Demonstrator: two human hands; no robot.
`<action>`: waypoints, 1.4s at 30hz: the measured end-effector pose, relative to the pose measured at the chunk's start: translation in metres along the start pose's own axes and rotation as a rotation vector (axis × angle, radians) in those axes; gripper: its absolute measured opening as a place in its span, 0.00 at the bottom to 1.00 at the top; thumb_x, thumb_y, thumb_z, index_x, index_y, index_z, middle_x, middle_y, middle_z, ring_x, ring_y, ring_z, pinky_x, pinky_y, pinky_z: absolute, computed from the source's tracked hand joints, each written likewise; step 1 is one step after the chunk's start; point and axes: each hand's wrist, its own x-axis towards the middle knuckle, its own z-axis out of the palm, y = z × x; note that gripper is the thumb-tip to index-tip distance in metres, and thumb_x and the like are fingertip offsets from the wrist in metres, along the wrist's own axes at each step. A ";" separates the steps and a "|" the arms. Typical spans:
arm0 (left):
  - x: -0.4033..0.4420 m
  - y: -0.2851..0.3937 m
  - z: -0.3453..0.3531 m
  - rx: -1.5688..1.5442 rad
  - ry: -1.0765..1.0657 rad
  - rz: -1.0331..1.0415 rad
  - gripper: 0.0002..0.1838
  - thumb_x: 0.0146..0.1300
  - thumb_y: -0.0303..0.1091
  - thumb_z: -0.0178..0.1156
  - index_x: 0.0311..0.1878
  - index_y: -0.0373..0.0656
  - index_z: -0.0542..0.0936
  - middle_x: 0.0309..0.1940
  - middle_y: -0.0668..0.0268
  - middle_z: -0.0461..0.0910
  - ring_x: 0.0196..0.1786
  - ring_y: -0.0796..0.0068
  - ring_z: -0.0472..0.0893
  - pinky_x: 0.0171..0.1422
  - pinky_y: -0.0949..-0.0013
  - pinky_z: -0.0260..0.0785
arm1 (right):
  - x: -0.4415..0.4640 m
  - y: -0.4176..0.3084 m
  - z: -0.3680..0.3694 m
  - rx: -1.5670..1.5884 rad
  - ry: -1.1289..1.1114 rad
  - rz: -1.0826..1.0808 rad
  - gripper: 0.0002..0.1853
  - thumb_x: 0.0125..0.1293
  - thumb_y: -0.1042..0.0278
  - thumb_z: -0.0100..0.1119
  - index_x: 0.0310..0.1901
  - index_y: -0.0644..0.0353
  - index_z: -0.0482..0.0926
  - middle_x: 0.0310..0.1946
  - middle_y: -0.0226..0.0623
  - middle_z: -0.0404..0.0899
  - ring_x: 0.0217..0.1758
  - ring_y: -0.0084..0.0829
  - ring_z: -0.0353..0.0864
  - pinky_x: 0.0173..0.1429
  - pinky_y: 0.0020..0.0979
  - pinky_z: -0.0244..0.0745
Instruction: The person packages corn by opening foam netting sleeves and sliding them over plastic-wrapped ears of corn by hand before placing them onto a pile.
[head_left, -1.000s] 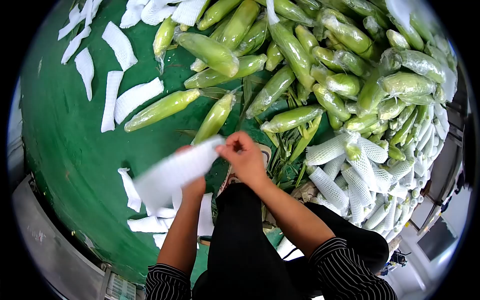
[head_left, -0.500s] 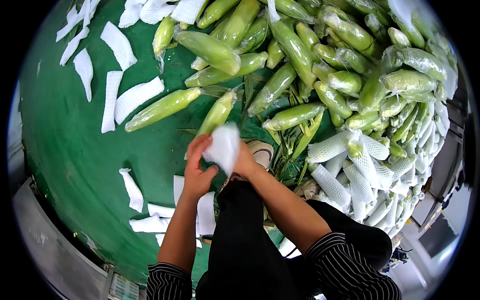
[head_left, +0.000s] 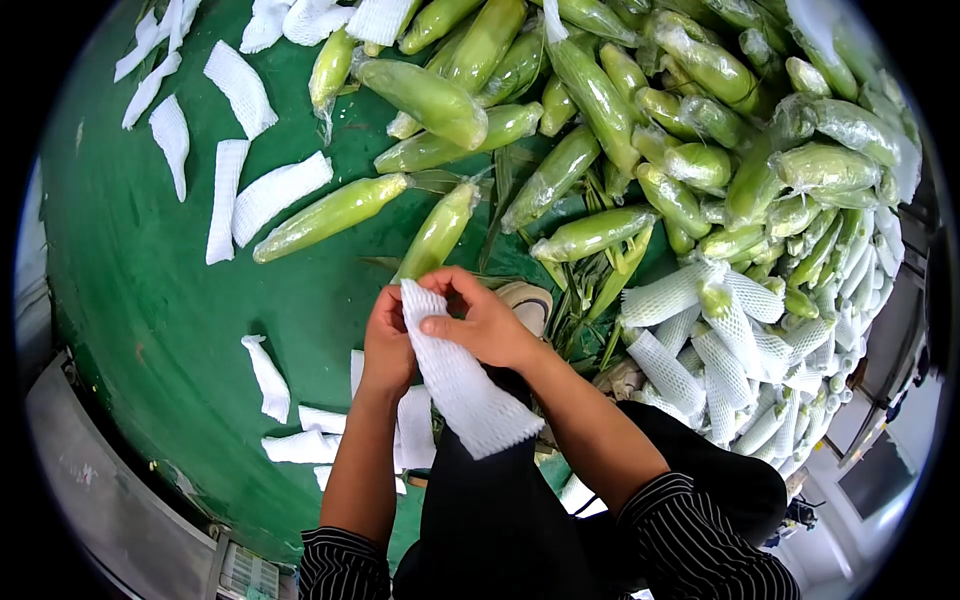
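Note:
A white foam net sleeve (head_left: 465,385) hangs flat between my hands, its near end lying over my dark trouser leg. Curled at its upper left edge, my left hand (head_left: 388,335) grips the end. My right hand (head_left: 478,318) is closed on the upper right side, thumb pressed on the foam. Just beyond my fingertips lies a green ear of corn in clear plastic wrap (head_left: 440,232); its lower end is hidden behind my hands and the sleeve, so I cannot tell whether they touch. Another wrapped ear of corn (head_left: 330,218) rests farther left.
A large heap of wrapped corn (head_left: 700,165) fills the upper right. Ears in foam sleeves (head_left: 710,350) are piled at the right. Loose sleeves (head_left: 282,198) are scattered over the green floor (head_left: 170,340). Loose husk leaves (head_left: 590,285) lie by my shoe (head_left: 527,305).
The sleeve, blurred and bunched up before, now hangs stretched out towards me. My right hand has turned and come across to its upper end, beside my left hand, which has closed on it.

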 end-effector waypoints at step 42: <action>0.139 -0.035 0.074 -0.606 0.057 -0.039 0.19 0.74 0.36 0.53 0.64 0.41 0.73 0.62 0.61 0.77 0.65 0.63 0.76 0.69 0.56 0.68 | 0.084 -0.013 -0.116 0.276 0.515 0.029 0.14 0.76 0.58 0.53 0.56 0.54 0.78 0.46 0.33 0.81 0.54 0.25 0.80 0.52 0.31 0.78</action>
